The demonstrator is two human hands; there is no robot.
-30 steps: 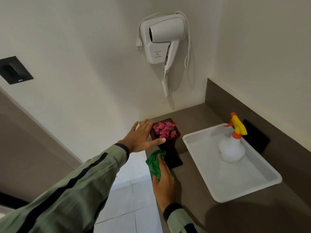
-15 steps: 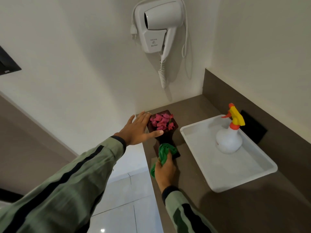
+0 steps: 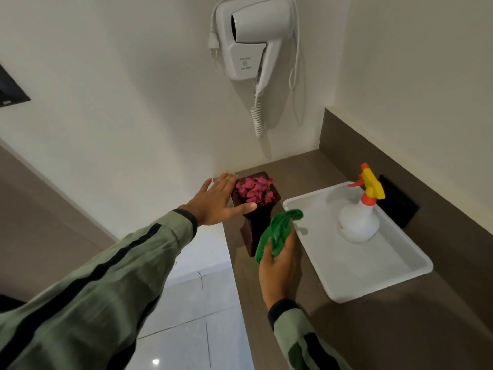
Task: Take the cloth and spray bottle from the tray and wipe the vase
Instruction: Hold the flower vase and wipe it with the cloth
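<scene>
Vase: dark brown vase (image 3: 257,222) stands upright on the brown worktop (image 3: 373,329), near its left edge and just left of the tray; it is wide at the top and narrower lower down.
Flowers: pink flowers (image 3: 254,189) fill the square mouth of the vase.
Left hand: the left hand (image 3: 217,201) lies flat against the left side of the vase top, palm toward it; its fingers (image 3: 226,181) are straight and slightly spread along the far rim, and the thumb reaches across the near rim, so the top of the vase sits between thumb and fingers.
Right hand: the right hand (image 3: 277,265) is in front of the vase, over the worktop, and its fingers are curled around the cloth.
Cloth: the green cloth (image 3: 278,231) is bunched in the right hand; its free end sticks out above the fingers, against the right side of the vase and at the near left corner of the tray. Whether it touches the vase, I cannot tell.
Tray: the white tray (image 3: 373,284) rests on the worktop, to the right of the vase.
Spray bottle: the white spray bottle (image 3: 358,222) with orange collar and yellow trigger head stands upright in the far part of the tray, well apart from both hands.
Wall: a white hair dryer (image 3: 256,36) hangs in its holder above the vase, with a coiled cord below it.
Sleeves: both arms wear green sleeves with dark stripes.
</scene>
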